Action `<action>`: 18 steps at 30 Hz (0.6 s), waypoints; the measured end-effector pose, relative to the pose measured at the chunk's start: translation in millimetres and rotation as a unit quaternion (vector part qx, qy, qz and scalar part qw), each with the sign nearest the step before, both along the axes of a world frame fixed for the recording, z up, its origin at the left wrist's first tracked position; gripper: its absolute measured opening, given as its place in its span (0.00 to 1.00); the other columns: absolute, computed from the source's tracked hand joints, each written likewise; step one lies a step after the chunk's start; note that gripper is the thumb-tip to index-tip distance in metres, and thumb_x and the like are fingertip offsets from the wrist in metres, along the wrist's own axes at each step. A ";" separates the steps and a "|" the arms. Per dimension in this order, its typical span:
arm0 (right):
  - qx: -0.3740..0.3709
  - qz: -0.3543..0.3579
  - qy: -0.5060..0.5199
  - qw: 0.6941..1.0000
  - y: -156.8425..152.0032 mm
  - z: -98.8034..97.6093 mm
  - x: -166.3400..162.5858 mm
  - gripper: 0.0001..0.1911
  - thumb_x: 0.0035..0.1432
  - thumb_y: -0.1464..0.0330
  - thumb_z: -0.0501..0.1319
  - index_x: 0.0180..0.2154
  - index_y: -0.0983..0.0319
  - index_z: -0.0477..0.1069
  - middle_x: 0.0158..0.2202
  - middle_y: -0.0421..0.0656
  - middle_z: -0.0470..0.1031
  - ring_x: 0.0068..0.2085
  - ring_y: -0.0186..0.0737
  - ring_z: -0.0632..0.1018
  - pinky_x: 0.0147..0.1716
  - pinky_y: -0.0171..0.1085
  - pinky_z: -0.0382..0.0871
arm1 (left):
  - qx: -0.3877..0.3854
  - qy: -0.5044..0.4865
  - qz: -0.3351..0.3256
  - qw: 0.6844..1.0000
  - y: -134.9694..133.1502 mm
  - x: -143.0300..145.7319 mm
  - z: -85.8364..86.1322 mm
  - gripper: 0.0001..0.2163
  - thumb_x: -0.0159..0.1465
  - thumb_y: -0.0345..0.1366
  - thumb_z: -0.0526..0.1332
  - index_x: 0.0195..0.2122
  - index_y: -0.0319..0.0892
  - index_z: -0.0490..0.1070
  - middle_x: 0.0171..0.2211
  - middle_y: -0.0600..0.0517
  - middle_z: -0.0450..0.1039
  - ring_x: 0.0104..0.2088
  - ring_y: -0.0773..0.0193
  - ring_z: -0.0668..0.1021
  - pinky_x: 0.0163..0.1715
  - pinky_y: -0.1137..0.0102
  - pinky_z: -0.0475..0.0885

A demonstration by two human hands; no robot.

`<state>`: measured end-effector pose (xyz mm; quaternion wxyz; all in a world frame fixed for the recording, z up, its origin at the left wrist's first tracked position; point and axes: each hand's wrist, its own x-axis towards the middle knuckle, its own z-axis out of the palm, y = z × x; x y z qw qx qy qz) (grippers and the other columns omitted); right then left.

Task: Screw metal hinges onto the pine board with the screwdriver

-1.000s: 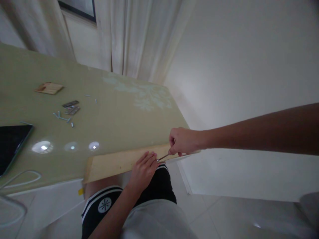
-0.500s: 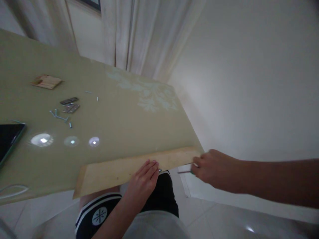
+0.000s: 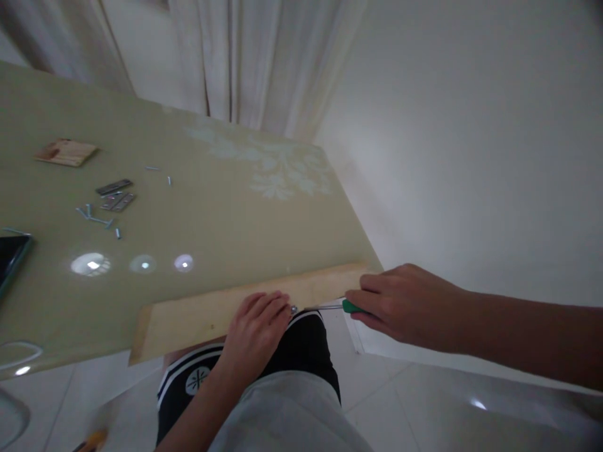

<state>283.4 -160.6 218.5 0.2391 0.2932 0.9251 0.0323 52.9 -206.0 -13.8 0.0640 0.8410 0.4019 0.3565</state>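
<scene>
A long pale wooden board (image 3: 198,317) lies along the near edge of the green table (image 3: 211,213). My left hand (image 3: 257,329) rests on the board's near edge with curled fingers, pinching a small metal screw (image 3: 294,309) at the edge. My right hand (image 3: 405,304) is closed round the green handle of a screwdriver (image 3: 330,307). Its thin shaft points left, with the tip at the screw.
Small metal plates (image 3: 115,194) and loose screws (image 3: 97,220) lie at the table's left. A small wooden piece (image 3: 66,152) sits farther back. A dark tablet (image 3: 12,254) shows at the left edge. Curtains hang behind; white floor tiles lie to the right.
My right hand pulled away to the right of the board, then came back with the screwdriver's tip set against the screw. My left hand stayed on the board's edge.
</scene>
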 end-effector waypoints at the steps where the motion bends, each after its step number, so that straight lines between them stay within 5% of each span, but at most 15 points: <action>1: -0.005 0.000 -0.006 1.000 1.6 -2.2 -2.7 0.09 0.71 0.62 0.63 0.40 0.60 0.77 0.31 0.41 0.78 0.26 0.35 0.73 0.25 0.37 0.46 | 0.006 -0.003 0.002 1.000 0.2 1.0 -0.1 0.09 0.73 0.31 0.60 0.47 0.45 0.80 0.52 0.51 0.83 0.54 0.56 0.81 0.57 0.58 0.71; 18: -0.082 -0.073 -0.046 0.993 14.6 -11.6 -13.7 0.12 0.72 0.62 0.61 0.41 0.62 0.79 0.33 0.44 0.81 0.28 0.37 0.76 0.26 0.36 0.47 | 0.009 -0.034 0.005 0.999 1.0 5.7 -5.8 0.06 0.72 0.33 0.63 0.45 0.47 0.80 0.49 0.52 0.84 0.52 0.58 0.82 0.63 0.54 0.69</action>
